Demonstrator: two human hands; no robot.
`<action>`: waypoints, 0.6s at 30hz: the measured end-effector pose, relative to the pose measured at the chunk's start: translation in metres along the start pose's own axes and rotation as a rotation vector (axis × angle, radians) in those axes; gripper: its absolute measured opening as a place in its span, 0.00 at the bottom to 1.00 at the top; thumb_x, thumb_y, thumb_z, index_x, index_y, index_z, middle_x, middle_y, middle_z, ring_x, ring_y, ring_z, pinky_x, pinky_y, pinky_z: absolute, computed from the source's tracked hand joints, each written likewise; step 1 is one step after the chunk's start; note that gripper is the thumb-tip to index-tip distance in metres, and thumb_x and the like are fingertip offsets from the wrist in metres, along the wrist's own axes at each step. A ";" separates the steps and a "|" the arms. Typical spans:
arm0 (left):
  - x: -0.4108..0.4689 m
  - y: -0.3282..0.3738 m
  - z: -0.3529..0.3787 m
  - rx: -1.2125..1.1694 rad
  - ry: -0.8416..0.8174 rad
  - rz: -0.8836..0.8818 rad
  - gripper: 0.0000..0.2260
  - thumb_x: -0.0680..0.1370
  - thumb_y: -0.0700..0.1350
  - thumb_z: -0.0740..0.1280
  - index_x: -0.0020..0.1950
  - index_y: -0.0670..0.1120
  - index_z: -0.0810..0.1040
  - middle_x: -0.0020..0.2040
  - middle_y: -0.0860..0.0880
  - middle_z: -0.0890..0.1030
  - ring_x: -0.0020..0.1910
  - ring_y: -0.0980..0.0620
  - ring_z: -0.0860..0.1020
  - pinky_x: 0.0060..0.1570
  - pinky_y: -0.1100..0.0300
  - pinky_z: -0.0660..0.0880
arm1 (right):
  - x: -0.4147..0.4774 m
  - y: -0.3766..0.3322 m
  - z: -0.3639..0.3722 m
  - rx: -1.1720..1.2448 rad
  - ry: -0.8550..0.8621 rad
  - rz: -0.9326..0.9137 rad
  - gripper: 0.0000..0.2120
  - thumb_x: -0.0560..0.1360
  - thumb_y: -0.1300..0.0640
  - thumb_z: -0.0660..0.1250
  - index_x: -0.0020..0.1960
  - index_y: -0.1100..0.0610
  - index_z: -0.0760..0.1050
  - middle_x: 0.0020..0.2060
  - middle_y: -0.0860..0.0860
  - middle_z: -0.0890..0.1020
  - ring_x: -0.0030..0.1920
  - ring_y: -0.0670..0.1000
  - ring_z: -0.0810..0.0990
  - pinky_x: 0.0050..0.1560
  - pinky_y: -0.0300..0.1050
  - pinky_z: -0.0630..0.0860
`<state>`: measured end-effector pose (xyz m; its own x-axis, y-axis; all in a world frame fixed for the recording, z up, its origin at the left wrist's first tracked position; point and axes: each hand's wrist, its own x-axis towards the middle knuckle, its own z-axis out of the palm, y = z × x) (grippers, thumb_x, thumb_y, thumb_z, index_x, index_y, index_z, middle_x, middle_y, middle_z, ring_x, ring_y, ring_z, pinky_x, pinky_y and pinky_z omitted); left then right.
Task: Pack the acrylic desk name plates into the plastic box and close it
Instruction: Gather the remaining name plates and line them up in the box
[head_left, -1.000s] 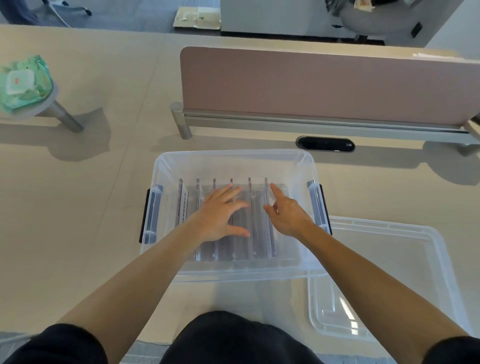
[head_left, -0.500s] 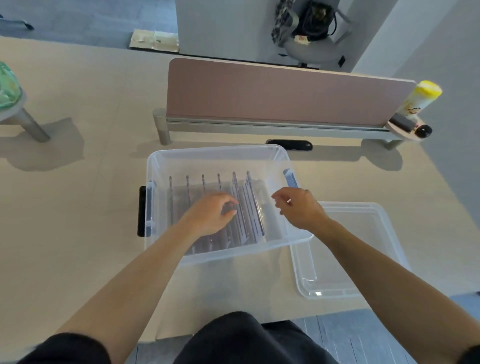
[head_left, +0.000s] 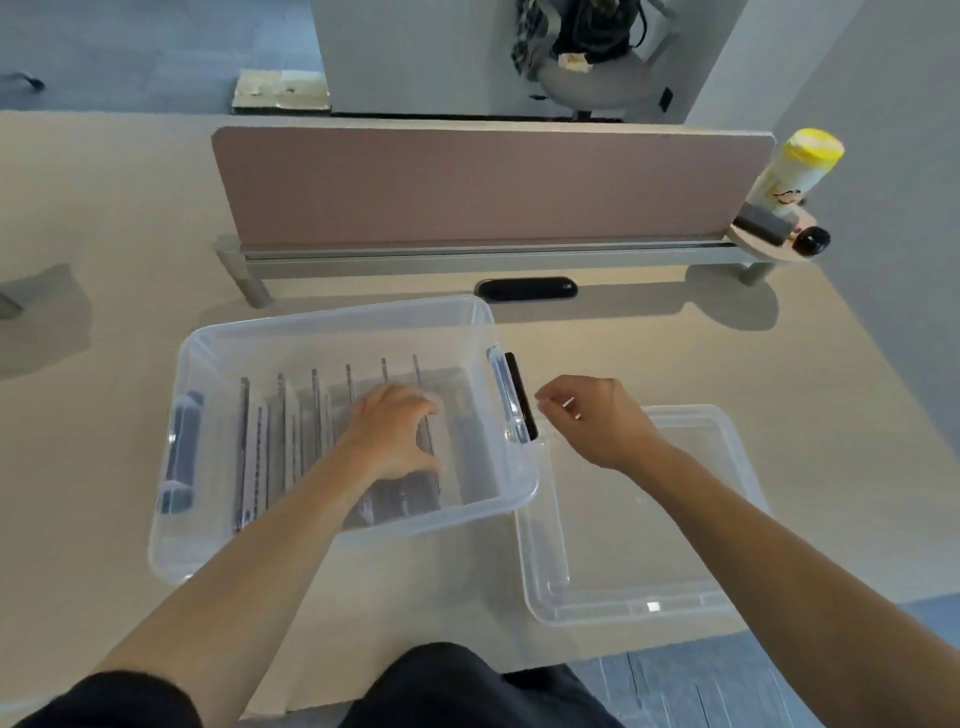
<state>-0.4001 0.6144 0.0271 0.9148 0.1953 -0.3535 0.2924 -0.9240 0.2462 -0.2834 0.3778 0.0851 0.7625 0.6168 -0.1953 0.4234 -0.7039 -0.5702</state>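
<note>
**Pale desk, box packed, lid waiting**

On the pale desk (head_left: 104, 467), the lid (head_left: 639, 561) lies nearest, right of the plastic box (head_left: 332, 525). The left hand (head_left: 389, 441) pinches one of the name plates (head_left: 280, 436) standing upright inside; best to square it before letting go. The right hand (head_left: 592, 421) hovers loosely curled and empty over the lid's far edge, well placed to lift it level.

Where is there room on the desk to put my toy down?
Bare desk lies left of the plastic box, and right of the lid too. The middle is crowded: the name plates, the left hand and right hand.
</note>
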 end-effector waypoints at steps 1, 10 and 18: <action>0.000 -0.003 0.003 0.011 -0.027 -0.030 0.40 0.65 0.68 0.72 0.73 0.56 0.66 0.76 0.52 0.62 0.76 0.45 0.57 0.73 0.45 0.54 | 0.007 -0.003 0.004 -0.008 -0.022 -0.086 0.08 0.79 0.55 0.66 0.54 0.52 0.82 0.43 0.44 0.82 0.39 0.44 0.78 0.43 0.40 0.74; -0.032 -0.034 0.020 -0.039 -0.081 -0.166 0.45 0.68 0.69 0.69 0.79 0.60 0.51 0.80 0.54 0.41 0.78 0.47 0.36 0.74 0.44 0.37 | 0.058 -0.060 0.087 -0.592 -0.571 -0.429 0.26 0.77 0.49 0.69 0.72 0.55 0.66 0.53 0.54 0.76 0.49 0.57 0.80 0.46 0.52 0.79; -0.033 -0.053 0.032 -0.091 -0.093 -0.081 0.50 0.65 0.72 0.69 0.79 0.60 0.47 0.79 0.58 0.40 0.77 0.49 0.32 0.73 0.46 0.32 | 0.065 -0.056 0.108 -0.651 -0.605 -0.444 0.44 0.71 0.41 0.73 0.77 0.51 0.54 0.56 0.52 0.77 0.48 0.55 0.81 0.41 0.49 0.77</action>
<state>-0.4549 0.6462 -0.0035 0.8586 0.2330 -0.4567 0.3925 -0.8718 0.2931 -0.3104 0.4958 0.0179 0.1684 0.8195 -0.5478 0.9342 -0.3099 -0.1765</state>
